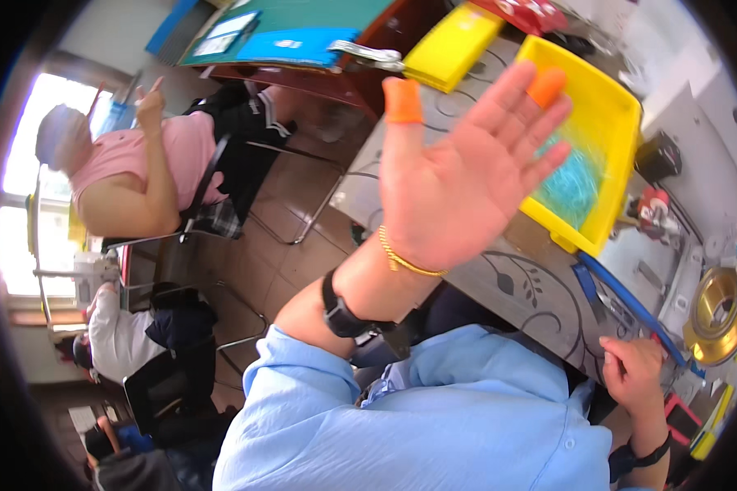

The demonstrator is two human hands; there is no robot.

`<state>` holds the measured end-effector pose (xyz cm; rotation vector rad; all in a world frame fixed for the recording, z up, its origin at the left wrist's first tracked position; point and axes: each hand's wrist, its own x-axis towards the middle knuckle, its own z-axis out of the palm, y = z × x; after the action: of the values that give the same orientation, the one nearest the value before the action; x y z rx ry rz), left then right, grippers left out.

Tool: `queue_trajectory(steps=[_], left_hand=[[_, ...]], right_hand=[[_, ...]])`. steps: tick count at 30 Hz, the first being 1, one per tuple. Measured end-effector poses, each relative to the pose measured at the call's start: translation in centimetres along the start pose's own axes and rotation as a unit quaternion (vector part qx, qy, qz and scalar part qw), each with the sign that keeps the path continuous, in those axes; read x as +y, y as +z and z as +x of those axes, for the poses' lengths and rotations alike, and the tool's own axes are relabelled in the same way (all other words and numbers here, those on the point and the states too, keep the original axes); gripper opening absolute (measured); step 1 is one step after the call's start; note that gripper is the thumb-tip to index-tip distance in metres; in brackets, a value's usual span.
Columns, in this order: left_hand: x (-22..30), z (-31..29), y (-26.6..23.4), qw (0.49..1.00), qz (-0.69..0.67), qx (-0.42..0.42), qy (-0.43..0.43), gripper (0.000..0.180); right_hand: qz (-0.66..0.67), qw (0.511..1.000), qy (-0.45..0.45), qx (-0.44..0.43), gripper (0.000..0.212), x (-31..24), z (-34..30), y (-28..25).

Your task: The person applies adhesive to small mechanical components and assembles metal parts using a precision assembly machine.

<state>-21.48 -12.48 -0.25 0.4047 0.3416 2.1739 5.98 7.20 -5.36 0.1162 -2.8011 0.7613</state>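
Observation:
My left hand (pixel 467 168) is raised above the table, palm up toward me and fingers spread, holding nothing. Orange finger cots (pixel 403 101) cover its thumb and one fingertip. Behind the fingers, partly hidden by them, stands a yellow plastic bin (pixel 622 123) with a tangle of teal strands (pixel 571 190) inside. At the lower right, my right hand (pixel 635 372) is by the table edge with its fingers curled in. Whether anything is inside that hand is hidden. Close by it lie a blue strip (pixel 630 303) and some small metal tools (pixel 612 315).
A grey patterned tabletop (pixel 532 290) extends under my left hand. On the right stand pale machine parts (pixel 684 131) and a brass-coloured ring (pixel 718 315). A yellow box (pixel 453 45) sits beyond. To the left, a person in pink (pixel 143 155) and others sit on chairs.

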Motion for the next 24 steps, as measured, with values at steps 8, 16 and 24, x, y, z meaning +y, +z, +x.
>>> queue_trajectory(steps=[8, 16, 24], left_hand=[[-5.1, -1.5, 0.3, 0.952, 0.202, -0.12, -0.198, 0.045], [-11.0, 1.1, 2.4, 0.887, 0.296, -0.102, -0.339, 0.034], [-14.3, 3.1, 3.7, 0.899, 0.288, -0.037, -0.327, 0.045]], right_hand=[[-0.135, 0.981, -0.094, 0.104, 0.024, 0.3, 0.0, -3.0], [-0.331, 0.926, -0.056, 0.172, 0.03, -2.2, 4.8, -7.6], [-0.358, 0.915, 0.104, 0.157, 0.04, -0.3, 5.8, -10.7]])
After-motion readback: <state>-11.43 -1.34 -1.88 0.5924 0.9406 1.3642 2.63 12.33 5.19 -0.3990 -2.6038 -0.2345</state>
